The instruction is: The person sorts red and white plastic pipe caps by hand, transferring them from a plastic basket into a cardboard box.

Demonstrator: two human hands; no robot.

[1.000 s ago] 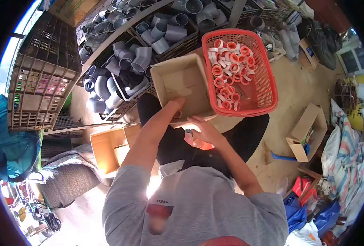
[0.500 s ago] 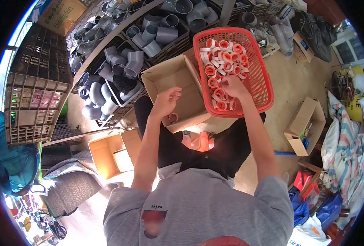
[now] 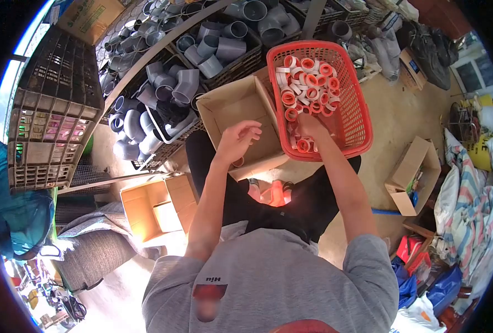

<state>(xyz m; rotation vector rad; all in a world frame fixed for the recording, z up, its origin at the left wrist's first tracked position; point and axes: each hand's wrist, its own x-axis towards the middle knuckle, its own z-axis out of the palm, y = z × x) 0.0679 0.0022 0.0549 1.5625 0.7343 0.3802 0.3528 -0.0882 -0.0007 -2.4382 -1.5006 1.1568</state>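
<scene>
What worries me most is the rings (image 3: 312, 83) lying loose and heaped at the left of the basket (image 3: 353, 111): a careless push could send some sliding, and one pinched only by its edge could slip and drop to the floor (image 3: 377, 172). The basket's near left rim stands right beside the carton (image 3: 232, 105), so I judge that a wrist catching there could jog either one. A knock to the carton would probably set its lone ring (image 3: 238, 162) rolling, since nothing I can see pens it in.

I have the left hand (image 3: 238, 141) over the carton's near part, fingers loosely curled and spread a little, with nothing visible in them; the lone ring lies just below, at the near end. The right hand (image 3: 313, 127) is down in the basket's near left part, among the rings. Its fingertips are hidden from me, so I cannot tell whether it grasps one.
</scene>
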